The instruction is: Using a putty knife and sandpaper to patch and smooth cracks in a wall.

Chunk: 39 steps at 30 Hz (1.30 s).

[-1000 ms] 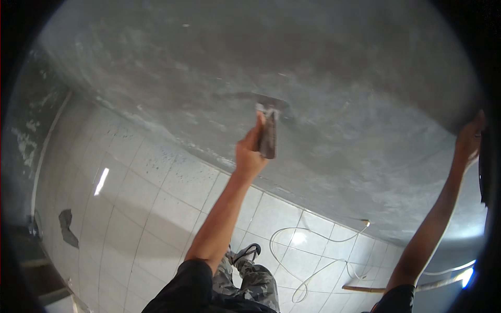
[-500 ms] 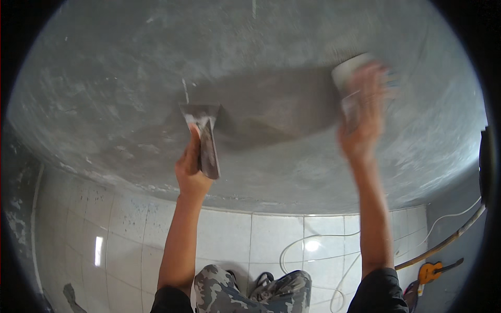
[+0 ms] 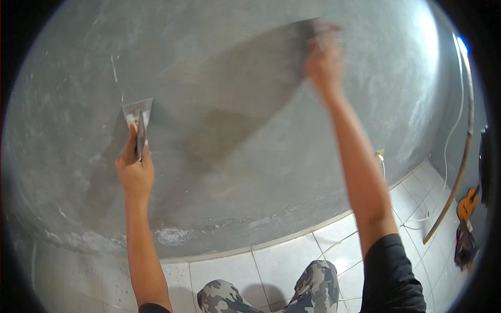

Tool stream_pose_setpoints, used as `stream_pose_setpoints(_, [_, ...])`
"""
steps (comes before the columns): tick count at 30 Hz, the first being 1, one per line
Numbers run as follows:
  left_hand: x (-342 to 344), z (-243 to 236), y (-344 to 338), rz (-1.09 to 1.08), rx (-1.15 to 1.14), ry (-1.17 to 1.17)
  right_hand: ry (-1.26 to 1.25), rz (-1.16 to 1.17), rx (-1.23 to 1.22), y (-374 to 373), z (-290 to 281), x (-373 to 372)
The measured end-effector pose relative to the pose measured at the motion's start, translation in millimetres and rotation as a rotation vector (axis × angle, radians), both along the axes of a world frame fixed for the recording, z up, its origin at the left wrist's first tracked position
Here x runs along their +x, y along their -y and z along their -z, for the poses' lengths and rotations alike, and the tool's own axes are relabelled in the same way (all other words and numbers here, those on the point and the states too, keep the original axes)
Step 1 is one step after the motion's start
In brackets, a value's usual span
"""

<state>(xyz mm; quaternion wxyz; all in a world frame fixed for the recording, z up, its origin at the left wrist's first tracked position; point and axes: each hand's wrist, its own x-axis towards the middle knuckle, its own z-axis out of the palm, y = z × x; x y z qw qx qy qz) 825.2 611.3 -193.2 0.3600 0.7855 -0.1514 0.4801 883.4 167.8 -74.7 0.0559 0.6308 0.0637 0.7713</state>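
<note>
My left hand [image 3: 136, 172] is wrapped round a putty knife [image 3: 138, 109] with a flared metal blade, its blade pointing up close to the grey wall [image 3: 209, 198]. Higher and to the right, my right hand [image 3: 324, 62] is at the wall, smeared by motion. Its fingers are closed on a broad scraper [image 3: 311, 32], whose blade is blurred and partly hidden by the hand. Darker shaded patches stretch across the wall between my two hands.
White floor tiles [image 3: 282, 271] meet the wall below. At the right are a long pole [image 3: 459, 172], a pale cable [image 3: 453, 122], a small orange guitar [image 3: 466, 206] and a dark bundle [image 3: 464, 248]. A fitting [image 3: 380, 155] sits low on the wall.
The view has shifted to the right. My right hand has swept upward across the wall with the scraper. My left hand still holds the putty knife, now turned more edge-on.
</note>
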Motion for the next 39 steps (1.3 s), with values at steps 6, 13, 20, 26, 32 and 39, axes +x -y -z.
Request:
stream_pose_setpoints(6, [-7,-7,-23,-0.064,0.05,-0.041,-0.782,-0.234,-0.605,-109,127,-45])
stream_pose_setpoints(13, [13,22,-16,-0.003,0.157,0.15,-0.184,-0.27,0.409,-11,67,-40])
stream_pose_setpoints(20, [-44,60,47,0.407,-0.31,-0.253,-0.926,-0.5,-0.485,-157,262,-86])
stream_pose_setpoints(26, [-99,154,75,0.687,-0.602,-0.559,-1.433,-0.75,0.713,-159,363,-140])
stream_pose_setpoints(32, [-95,210,77,0.709,-0.711,-0.957,-0.993,-1.456,1.412,-169,365,-158])
stream_pose_setpoints(39, [-109,192,109,0.824,-0.824,-0.971,-0.844,-1.835,1.721,-165,335,-163])
